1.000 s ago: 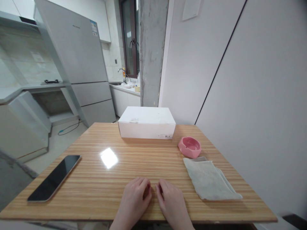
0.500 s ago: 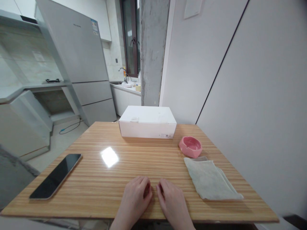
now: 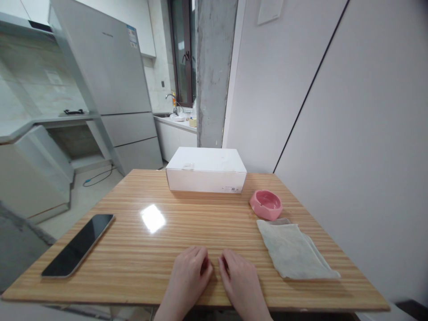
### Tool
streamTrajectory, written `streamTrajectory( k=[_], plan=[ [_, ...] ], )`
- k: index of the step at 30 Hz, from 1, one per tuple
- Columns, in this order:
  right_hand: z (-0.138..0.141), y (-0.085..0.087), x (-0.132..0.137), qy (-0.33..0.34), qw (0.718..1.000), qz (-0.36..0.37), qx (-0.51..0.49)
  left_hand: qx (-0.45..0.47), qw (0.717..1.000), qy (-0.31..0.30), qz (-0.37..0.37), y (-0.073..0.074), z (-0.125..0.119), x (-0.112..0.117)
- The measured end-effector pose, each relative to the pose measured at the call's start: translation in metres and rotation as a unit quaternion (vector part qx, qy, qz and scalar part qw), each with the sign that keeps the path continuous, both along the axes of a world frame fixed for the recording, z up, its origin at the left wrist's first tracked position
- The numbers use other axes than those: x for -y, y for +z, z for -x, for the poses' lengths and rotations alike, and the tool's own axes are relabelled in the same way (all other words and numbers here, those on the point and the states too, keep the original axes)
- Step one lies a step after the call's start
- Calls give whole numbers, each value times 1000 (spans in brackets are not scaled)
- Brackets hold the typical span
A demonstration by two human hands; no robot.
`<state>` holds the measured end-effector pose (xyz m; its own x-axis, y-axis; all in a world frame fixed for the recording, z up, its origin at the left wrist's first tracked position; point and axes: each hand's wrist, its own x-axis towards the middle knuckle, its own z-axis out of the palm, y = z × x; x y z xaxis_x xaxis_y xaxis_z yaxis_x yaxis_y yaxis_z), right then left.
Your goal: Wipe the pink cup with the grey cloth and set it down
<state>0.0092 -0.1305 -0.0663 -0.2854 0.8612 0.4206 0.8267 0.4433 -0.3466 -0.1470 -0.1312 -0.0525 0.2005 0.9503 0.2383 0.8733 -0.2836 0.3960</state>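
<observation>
My left hand and my right hand lie palm down side by side on the wooden table, near its front edge. Their fingers are loosely bent with the tips almost touching, and neither hand holds anything. A folded grey-green cloth lies just right of my right hand. Beyond the cloth sits a pink ashtray-like dish. A closed white box stands at the far edge of the table. A dark phone lies face up at the left.
A white wall runs close along the table's right side. Behind the table stand a concrete pillar, a grey fridge and a kitchen counter with a sink tap. A bright light reflection shows on the tabletop.
</observation>
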Motion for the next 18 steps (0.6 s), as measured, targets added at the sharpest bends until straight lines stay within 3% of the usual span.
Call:
streamTrajectory(
  k=[10,18],
  plan=[
    [-1,-1,0,1,1000,18,1,4,1000,1,9,1,0,-1],
    [0,-3,-2,5,1000,-16,1,-4,1000,3,10,0,0,-2]
  ],
)
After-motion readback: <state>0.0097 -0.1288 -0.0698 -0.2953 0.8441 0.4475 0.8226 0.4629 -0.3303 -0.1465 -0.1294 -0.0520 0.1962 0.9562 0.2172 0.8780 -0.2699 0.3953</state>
